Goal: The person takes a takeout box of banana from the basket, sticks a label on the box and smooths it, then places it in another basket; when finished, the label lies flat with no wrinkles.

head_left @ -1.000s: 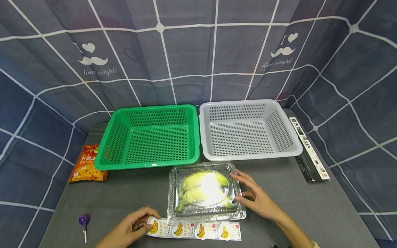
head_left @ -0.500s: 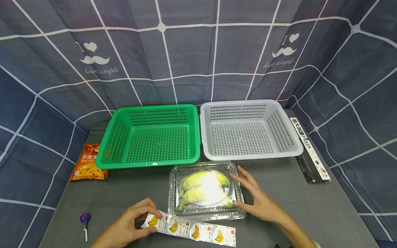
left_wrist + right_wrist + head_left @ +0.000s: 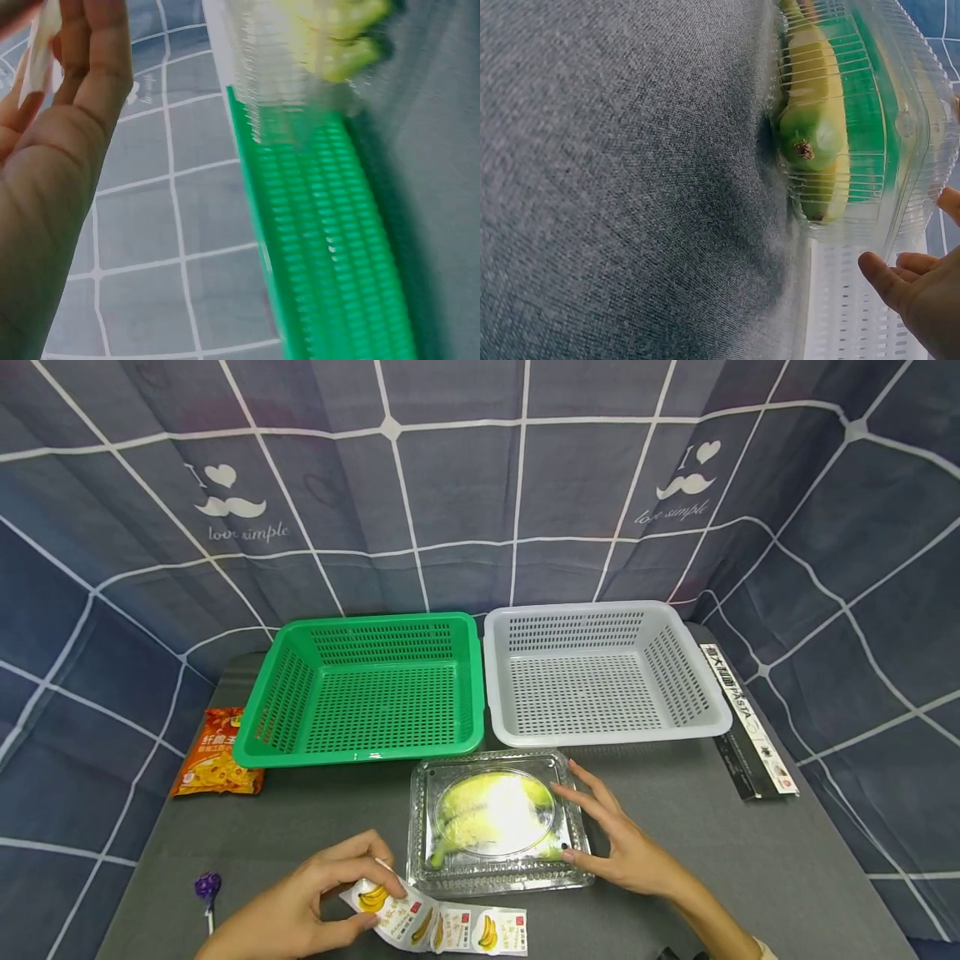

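A strip of banana stickers (image 3: pixel 498 931) lies near the front edge, its left end lifted and the strip bent. That end is pinched between thumb and fingers of my left hand (image 3: pixel 311 897); in the left wrist view part of the strip (image 3: pixel 37 64) shows beside the fingers. Just behind it sits a closed clear plastic clamshell box (image 3: pixel 517 885) with yellow-green bananas (image 3: pixel 465 831) inside; glare hides part of them. My right hand (image 3: pixel 637 856) rests with spread fingers at the box's right side. In the right wrist view, fingers of this hand (image 3: pixel 934 300) are by the box's edge.
Behind the box stand a green basket (image 3: pixel 360 758) and a white basket (image 3: pixel 615 739), side by side. An orange snack bag (image 3: pixel 217 760) lies at left, a purple lollipop (image 3: pixel 207 889) in front of it. A pasta box (image 3: pixel 750 727) lies along the right.
My left hand has raised the left end of the sticker strip, and the strip has slid left and bent. The right hand stays at the box with only slight finger shifts.
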Demonstrator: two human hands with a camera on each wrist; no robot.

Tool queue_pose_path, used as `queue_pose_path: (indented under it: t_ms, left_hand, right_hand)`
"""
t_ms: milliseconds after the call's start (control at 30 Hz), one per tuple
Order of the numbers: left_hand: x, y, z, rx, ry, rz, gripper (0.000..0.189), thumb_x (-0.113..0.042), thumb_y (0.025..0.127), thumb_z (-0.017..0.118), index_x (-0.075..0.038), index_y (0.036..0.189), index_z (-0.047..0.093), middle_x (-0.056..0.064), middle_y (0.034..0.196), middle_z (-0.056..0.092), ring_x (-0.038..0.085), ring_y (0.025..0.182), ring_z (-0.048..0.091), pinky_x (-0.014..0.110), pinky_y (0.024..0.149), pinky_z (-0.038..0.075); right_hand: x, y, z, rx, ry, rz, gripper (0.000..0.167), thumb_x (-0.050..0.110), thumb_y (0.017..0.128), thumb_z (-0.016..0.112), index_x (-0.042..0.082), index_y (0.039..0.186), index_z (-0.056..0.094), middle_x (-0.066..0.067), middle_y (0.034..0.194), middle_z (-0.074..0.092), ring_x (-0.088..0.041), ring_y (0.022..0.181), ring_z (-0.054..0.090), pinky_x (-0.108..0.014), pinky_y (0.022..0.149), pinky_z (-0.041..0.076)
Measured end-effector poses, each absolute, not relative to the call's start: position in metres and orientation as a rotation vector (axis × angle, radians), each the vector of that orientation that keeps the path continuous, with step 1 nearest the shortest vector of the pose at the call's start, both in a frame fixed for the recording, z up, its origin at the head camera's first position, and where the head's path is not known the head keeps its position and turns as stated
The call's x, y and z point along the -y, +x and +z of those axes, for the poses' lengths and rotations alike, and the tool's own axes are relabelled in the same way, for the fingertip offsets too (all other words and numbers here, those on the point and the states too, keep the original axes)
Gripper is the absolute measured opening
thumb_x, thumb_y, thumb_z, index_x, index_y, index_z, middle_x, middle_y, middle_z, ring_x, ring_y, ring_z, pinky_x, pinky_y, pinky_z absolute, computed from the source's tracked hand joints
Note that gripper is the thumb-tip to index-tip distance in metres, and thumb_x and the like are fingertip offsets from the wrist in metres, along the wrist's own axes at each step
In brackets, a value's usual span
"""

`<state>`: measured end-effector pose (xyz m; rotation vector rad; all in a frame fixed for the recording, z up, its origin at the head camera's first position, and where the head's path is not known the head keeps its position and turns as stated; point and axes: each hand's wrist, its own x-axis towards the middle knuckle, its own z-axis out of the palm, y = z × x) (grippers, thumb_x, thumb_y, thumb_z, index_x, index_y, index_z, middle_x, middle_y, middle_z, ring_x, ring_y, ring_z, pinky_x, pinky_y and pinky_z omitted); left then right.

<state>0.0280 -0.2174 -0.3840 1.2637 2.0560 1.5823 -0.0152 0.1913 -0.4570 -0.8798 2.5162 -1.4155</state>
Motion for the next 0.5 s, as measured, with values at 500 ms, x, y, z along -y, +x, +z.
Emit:
queue_pose_path:
  t_ms: [500]
  left_hand:
    - [0.205, -0.022, -0.373, -2.19, 1.115, 1.504, 0.052, 0.014, 0.084, 0.061, -0.008, 0.131, 0.061, 0.007, 0.121, 0.046, 0.012, 0.1, 0.046, 0.031, 0.071, 0.048]
  right_hand:
    - [-0.188, -0.02, -0.454, -2.551, -0.895, -1.437, 0.078, 0.022, 0.083, 0.079, 0.016, 0.15, 0.039, -0.02, 0.161, 0.017, -0.049, 0.144, 0.015, -0.082, 0.091, 0.028]
